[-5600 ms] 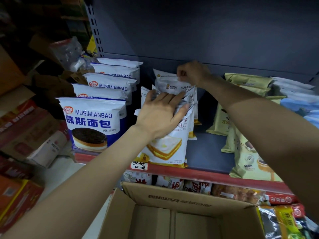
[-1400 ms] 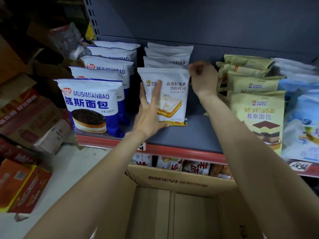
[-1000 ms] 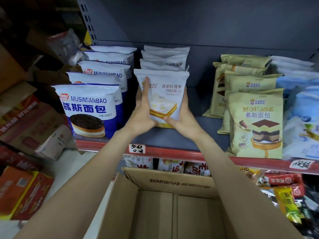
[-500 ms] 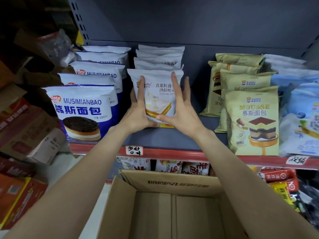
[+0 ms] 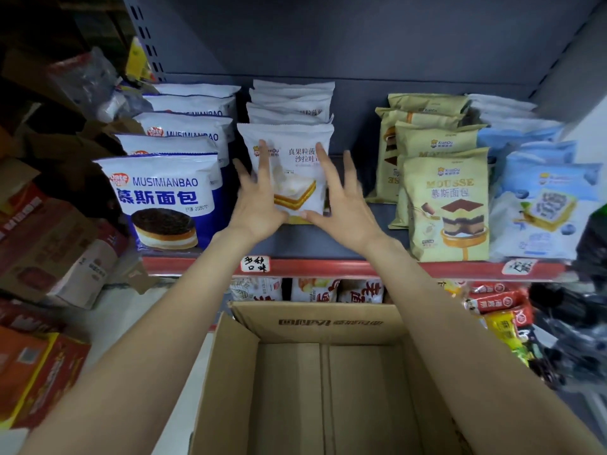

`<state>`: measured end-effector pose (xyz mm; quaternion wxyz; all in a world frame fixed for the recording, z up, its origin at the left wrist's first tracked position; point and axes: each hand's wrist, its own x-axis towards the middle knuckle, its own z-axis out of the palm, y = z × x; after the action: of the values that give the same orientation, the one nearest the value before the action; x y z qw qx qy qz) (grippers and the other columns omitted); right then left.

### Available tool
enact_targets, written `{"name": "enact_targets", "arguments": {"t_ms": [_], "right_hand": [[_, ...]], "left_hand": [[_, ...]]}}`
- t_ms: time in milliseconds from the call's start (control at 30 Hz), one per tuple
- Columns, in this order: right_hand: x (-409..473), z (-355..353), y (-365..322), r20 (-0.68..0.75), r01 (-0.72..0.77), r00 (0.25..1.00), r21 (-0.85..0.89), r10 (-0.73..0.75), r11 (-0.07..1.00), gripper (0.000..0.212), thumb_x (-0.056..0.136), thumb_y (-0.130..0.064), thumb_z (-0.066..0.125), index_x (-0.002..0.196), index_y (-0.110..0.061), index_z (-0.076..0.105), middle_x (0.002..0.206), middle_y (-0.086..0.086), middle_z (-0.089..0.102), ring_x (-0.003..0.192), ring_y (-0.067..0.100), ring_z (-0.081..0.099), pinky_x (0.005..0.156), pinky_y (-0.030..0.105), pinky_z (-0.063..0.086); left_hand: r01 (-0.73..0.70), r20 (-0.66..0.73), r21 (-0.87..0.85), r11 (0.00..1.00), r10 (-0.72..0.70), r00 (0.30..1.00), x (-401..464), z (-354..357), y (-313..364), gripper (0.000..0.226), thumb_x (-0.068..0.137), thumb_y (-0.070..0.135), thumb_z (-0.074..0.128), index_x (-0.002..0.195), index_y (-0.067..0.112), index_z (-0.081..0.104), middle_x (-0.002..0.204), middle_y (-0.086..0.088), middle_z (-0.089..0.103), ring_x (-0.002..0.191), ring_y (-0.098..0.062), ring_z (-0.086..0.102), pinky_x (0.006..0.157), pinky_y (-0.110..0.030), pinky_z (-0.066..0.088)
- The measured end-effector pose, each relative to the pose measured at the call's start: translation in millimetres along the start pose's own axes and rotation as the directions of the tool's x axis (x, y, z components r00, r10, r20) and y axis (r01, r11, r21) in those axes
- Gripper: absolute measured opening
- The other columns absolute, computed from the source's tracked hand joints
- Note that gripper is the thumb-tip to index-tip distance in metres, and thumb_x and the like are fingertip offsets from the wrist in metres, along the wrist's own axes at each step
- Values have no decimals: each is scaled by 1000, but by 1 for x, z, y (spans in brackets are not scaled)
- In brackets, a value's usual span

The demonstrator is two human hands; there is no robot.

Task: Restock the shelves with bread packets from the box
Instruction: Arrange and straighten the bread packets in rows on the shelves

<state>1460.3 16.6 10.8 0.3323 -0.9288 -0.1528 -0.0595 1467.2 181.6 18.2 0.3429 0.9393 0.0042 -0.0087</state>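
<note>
Bread packets: the front white packet (image 5: 289, 165) stands upright mid-shelf, a bit back from the shelf's red front edge (image 5: 328, 268), heading a row of like white packets (image 5: 292, 100) running to the back wall. Your left hand (image 5: 259, 205) and right hand (image 5: 341, 205) flank it low down, fingers spread and straight. Neither grip is closed round anything; fingertips lie across the packet's face, thumbs near its bottom edge. Real contact or just hovering, cannot tell, the hands are blurred.

Left of that row: blue-and-white packets (image 5: 164, 198), their front one right at the shelf's front edge. Right of it: tan mousse packets (image 5: 446, 205), then light blue packets (image 5: 542, 208) toward the right end.

Cardboard box (image 5: 315, 323) sits below the shelf, flaps open, and the part of its inside that shows has no packets. Judgement: restock looks near finished. Likely left: straighten the white row, maybe pull it forward level with its neighbours, clear the box.
</note>
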Motion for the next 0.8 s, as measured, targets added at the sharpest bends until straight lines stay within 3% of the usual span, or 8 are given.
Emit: {"name": "enact_targets", "arguments": {"t_ms": [100,200,267,433,533,633,700,800], "right_hand": [[-55,-28,-5,-76,7,997,17,-6,1000,79,90,-28,61,149,-36,10,156,8,14,143,30,16,110,44,28],[-112,-56,1,-105,-81,992,-42,76,996,60,93,-27,56,146,-25,30,146,4,39,135,23,33,107,33,30],[-143,-74,7,-152,-155,977,-47,146,987,54,92,-24,57,143,-22,37,141,5,48,130,23,41,104,33,35],[-172,-117,34,-299,-329,883,156,362,931,60,90,-14,59,143,-19,32,138,5,47,124,21,48,99,40,44],[-160,-130,60,-289,-367,852,267,437,891,67,89,-16,62,145,-19,26,143,8,39,127,24,43,103,46,41],[-133,-131,90,-269,-344,878,219,396,913,77,89,-17,62,149,-14,14,151,11,24,138,25,28,108,37,31],[-112,-125,109,-206,-327,909,190,363,926,76,91,-19,61,148,-6,13,154,14,19,138,19,24,107,29,26],[-88,-114,132,-138,-277,937,263,320,924,65,86,-15,64,139,-2,29,136,15,46,119,15,49,102,35,40]], "left_hand": [[12,-1,-19,1000,-12,1000,-33,-12,18,92,84,24,67,151,26,5,157,-16,1,142,-35,18,112,-40,25],[-123,-52,-148,981,117,992,-74,-18,37,59,87,29,63,141,24,39,141,-2,45,128,-19,44,104,-32,35],[-189,-107,-298,936,163,981,-98,-16,54,50,89,34,62,135,25,44,128,6,56,112,-10,56,96,-30,43],[-190,-5,-447,874,210,978,-114,18,91,54,89,33,62,137,24,38,118,10,54,100,-5,57,90,-26,47],[-143,90,-490,860,213,973,-96,56,115,71,86,28,66,144,24,25,137,0,43,114,-10,50,95,-28,44],[-85,141,-462,883,168,976,-63,98,133,90,79,24,75,148,21,17,149,-4,30,132,-18,35,107,-37,35],[7,187,-370,929,67,980,-36,124,137,92,73,22,80,146,18,24,146,-5,34,134,-22,33,108,-39,34],[135,242,-329,935,-54,969,-17,152,139,67,66,18,81,124,16,49,125,-5,57,120,-23,51,99,-41,45]]}}
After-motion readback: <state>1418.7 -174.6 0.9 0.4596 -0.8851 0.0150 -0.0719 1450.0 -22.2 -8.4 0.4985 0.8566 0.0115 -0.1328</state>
